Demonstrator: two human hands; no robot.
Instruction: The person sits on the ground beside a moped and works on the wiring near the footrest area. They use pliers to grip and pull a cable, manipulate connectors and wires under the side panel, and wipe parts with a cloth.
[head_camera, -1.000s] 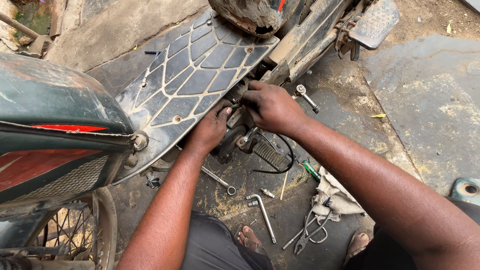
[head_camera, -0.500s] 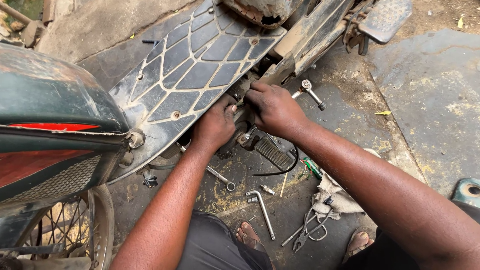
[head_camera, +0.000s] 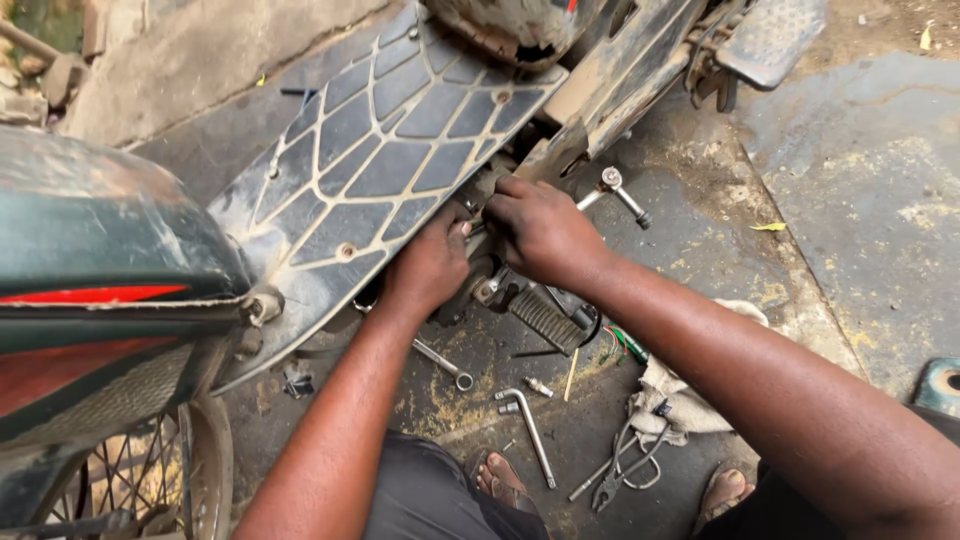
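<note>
A motorcycle lies tilted in front of me, with its dark patterned side panel facing up. My left hand reaches under the lower edge of that panel, fingers curled against the engine parts there. My right hand is closed right beside it, gripping a small part or tool at the same spot; what it grips is hidden by the fingers. A ribbed rubber footpeg sits just below both hands. A kick lever sticks out to the right of my right hand.
On the oily ground lie a ring spanner, an L-shaped socket wrench, pliers, a dirty rag and small bolts. The green and red tank and spoked wheel fill the left. My sandalled feet show at the bottom.
The view has shifted slightly; both hands stay at the same spot under the panel, with the right hand's fingers working a little closer to the left hand.
</note>
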